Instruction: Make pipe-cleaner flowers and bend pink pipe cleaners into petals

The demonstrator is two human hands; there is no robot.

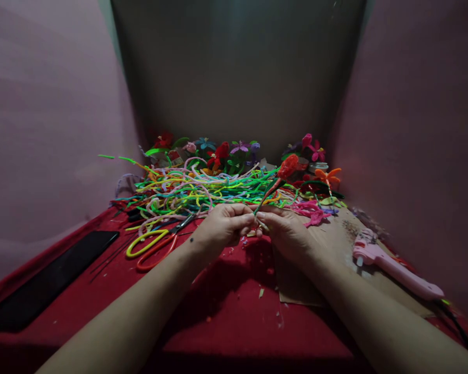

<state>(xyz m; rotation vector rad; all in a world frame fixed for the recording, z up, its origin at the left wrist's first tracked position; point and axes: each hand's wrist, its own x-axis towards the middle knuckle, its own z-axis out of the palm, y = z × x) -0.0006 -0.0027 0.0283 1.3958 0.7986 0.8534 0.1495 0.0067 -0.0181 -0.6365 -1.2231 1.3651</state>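
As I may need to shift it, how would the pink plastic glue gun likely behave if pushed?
The pink glue gun looks rigid, so it should move as one piece. Already lying down, it probably won't tip, though the black cord behind it may drag.

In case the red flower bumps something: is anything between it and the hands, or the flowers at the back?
Nothing visible separates the left hand or right hand from the red flower: their fingers meet at its stem. Toward the flowers at the back, the heap of colourful fuzzy sticks lies in between.
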